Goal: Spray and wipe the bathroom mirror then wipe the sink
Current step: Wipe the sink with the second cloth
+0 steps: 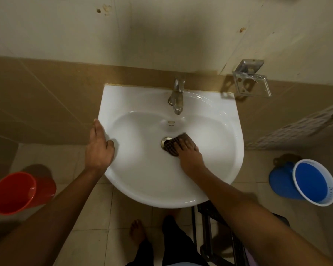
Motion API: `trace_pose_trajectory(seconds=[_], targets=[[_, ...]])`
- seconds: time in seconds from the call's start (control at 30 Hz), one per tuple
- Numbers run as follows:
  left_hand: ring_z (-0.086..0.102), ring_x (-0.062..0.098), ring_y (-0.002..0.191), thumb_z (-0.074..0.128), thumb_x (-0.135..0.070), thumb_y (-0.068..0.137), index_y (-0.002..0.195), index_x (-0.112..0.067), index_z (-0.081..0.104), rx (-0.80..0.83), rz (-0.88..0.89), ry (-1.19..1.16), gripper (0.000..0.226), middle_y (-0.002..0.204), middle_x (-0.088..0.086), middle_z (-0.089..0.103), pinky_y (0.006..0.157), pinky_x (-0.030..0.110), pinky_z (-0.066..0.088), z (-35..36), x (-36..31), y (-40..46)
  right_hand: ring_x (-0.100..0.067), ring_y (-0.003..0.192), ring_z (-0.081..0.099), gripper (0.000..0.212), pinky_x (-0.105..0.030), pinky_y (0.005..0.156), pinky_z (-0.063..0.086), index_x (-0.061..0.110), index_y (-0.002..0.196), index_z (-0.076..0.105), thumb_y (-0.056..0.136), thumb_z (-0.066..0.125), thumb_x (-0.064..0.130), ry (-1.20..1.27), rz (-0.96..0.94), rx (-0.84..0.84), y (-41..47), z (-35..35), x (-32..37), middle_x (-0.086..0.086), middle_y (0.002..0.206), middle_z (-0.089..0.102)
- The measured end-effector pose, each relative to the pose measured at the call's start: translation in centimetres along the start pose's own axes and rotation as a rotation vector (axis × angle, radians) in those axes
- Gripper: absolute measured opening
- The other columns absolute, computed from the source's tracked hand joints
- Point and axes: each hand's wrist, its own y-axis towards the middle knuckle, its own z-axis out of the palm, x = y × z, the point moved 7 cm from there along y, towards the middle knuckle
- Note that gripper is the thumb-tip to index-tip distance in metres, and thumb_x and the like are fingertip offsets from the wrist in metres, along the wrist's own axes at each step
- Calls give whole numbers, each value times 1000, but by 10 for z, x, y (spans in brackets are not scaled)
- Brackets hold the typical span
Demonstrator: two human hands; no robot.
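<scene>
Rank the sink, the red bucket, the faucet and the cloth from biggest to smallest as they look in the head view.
1. Sink
2. Red bucket, though its nearness to the camera makes true size unsure
3. Faucet and cloth look alike; not ranked.

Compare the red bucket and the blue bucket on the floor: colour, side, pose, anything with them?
The red bucket stands left of the sink; the blue bucket stands right of it. The red bucket is red all over, while the blue bucket has a white rim. The red bucket stands alone, whereas a blue round item sits against the blue bucket. Both rest on the tiled floor, open mouths facing the camera; contents cannot be told.
</scene>
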Motion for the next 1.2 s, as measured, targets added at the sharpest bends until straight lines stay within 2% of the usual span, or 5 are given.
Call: trace_pose_trajectory(seconds=[0.27,0.43,0.73,1.0,1.2], targets=[[48,48,124,48,-13,97,157,-9,4,5,12,-20,75,160,16,18,96,54,48,1,3,2,-31,108,58,54,-51,94,50,31,151,27,103,36,9,1935,928,-620,-39,-36,-25,1,130,48],[43,45,131,48,-11,96,157,-8,4,8,17,-38,75,161,16,16,101,52,45,1,0,3,-44,132,43,48,-63,100,42,30,155,8,108,19,30,2222,813,-614,12,-75,5,-14,155,31],[38,36,138,37,-14,103,157,-8,7,-13,-8,-102,63,162,15,18,109,41,37,-2,-1,3,-34,122,51,47,-54,104,44,30,148,21,103,33,34,1752,873,-313,49,-46,81,-5,149,38],[27,28,147,24,-45,105,158,-13,10,-23,-47,-205,63,163,10,17,115,37,25,-1,3,3,-36,148,11,85,-53,119,18,15,153,-16,96,47,29,1185,395,-24,71,-12,175,-18,162,2],[25,30,147,21,-45,105,157,-10,12,-34,-36,-210,63,163,13,18,115,37,24,0,5,6,-28,149,13,64,-40,122,11,15,154,19,102,13,51,724,-287,43,14,-6,204,-16,161,19]])
